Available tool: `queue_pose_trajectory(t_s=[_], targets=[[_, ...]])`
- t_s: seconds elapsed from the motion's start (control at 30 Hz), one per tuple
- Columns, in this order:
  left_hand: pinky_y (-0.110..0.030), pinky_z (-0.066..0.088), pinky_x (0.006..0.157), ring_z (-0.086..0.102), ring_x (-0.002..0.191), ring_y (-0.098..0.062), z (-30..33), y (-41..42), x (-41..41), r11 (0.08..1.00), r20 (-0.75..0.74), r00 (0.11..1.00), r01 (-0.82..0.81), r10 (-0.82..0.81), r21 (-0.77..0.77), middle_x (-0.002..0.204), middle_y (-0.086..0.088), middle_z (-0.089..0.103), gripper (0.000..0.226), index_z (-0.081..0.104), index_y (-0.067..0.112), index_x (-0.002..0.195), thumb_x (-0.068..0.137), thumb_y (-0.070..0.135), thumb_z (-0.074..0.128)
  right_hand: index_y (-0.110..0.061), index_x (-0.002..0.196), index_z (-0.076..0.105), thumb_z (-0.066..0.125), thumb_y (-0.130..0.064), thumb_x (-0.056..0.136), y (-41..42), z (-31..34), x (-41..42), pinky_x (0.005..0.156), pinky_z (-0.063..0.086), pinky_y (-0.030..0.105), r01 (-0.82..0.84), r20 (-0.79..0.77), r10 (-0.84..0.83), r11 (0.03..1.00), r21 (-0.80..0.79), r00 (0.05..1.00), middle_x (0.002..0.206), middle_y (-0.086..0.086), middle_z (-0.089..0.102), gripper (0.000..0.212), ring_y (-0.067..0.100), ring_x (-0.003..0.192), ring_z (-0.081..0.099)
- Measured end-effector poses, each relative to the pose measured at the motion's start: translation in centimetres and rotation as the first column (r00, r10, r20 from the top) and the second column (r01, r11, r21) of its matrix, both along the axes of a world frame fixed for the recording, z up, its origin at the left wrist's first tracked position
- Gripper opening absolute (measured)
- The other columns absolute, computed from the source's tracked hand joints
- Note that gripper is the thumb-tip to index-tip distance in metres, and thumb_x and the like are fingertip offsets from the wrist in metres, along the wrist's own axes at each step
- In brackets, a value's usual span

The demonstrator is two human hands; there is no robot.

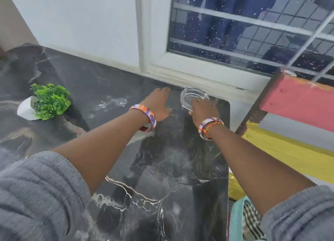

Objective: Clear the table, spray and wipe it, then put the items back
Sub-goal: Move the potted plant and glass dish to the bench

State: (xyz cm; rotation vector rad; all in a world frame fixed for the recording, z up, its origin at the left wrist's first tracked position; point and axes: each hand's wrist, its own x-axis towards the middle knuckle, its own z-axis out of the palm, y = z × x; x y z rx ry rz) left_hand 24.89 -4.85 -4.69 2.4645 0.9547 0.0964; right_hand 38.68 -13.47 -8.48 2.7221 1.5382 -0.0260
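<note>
A clear glass ashtray (194,96) sits at the far right corner of the black marble table (162,168), close under the window. My right hand (204,110) grips its near rim with the fingers curled on the glass. Just left of it, my left hand (160,103) hovers flat over the tabletop, fingers apart and holding nothing. A small green plant in a white pot (47,101) lies tipped on its side at the far left of the table.
A white wall and a barred window (244,24) run along the table's far edge. To the right stand a pink and yellow bench (298,103) and a blue checked cloth (242,221) at the lower right. Wet smears (112,103) glisten near the middle.
</note>
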Motion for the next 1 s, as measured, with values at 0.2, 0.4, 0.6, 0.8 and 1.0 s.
queue_pose_trajectory(t_s=[0.2, 0.4, 0.6, 0.8, 1.0], targets=[[-0.036, 0.04, 0.102, 0.047, 0.123, -0.032, 1.0, 2.6, -3.3, 1.0, 0.065, 0.998, -0.025, 0.025, -0.006, 0.144, -0.015, 0.033, 0.067, 0.023, 0.013, 0.143, 0.085, 0.02, 0.057, -0.008, 0.119, 0.057, 0.039, 0.001, 0.091, 1.2, -0.4, -2.4, 0.103, 0.039, 0.045, 0.144, -0.019, -0.143, 0.989, 0.029, 0.99, 0.124, 0.014, 0.059, 0.035, 0.034, 0.123, 0.046], [-0.039, 0.034, 0.107, 0.034, 0.133, -0.035, 3.8, 9.5, -11.9, 0.99, 0.081, 0.992, -0.102, 0.094, 0.101, 0.143, -0.02, 0.033, 0.071, 0.027, 0.01, 0.141, 0.081, 0.02, 0.063, -0.005, 0.125, 0.052, 0.038, 0.002, 0.087, 3.2, 0.3, -7.4, 0.094, 0.045, 0.043, 0.252, -0.174, -0.214, 0.939, 0.235, 0.961, 0.131, 0.016, 0.054, 0.041, 0.035, 0.124, 0.047], [-0.043, 0.037, 0.106, 0.039, 0.128, -0.039, 4.2, 17.8, -22.0, 0.972, -0.182, 0.958, -0.203, 0.223, 0.12, 0.137, -0.027, 0.04, 0.089, 0.027, 0.003, 0.138, 0.07, 0.032, 0.075, -0.006, 0.117, 0.059, 0.034, 0.006, 0.077, 6.2, 0.5, -15.0, 0.087, 0.052, 0.046, 0.271, -0.203, -0.206, 0.883, 0.383, 0.957, 0.122, 0.019, 0.058, 0.048, 0.04, 0.11, 0.056], [-0.039, 0.049, 0.092, 0.057, 0.113, -0.035, 0.1, 18.8, -26.9, 0.998, -0.337, 0.94, -0.04, 0.053, 0.046, 0.124, -0.021, 0.057, 0.08, 0.037, 0.001, 0.125, 0.062, 0.024, 0.081, -0.003, 0.107, 0.059, 0.039, 0.005, 0.084, 7.4, 0.9, -21.9, 0.082, 0.048, 0.044, 0.309, -0.281, -0.194, 0.834, 0.458, 0.94, 0.118, 0.021, 0.056, 0.032, 0.039, 0.111, 0.05], [-0.043, 0.047, 0.083, 0.058, 0.103, -0.045, -2.0, 18.1, -27.6, 0.98, -0.15, 0.977, -0.131, 0.153, 0.148, 0.112, -0.032, 0.058, 0.042, 0.038, -0.004, 0.115, 0.077, 0.001, 0.056, -0.003, 0.105, 0.06, 0.043, 0.004, 0.088, 5.3, 1.6, -25.5, 0.086, 0.045, 0.041, 0.327, -0.292, -0.206, 0.823, 0.465, 0.934, 0.119, 0.017, 0.058, 0.025, 0.034, 0.114, 0.049]])
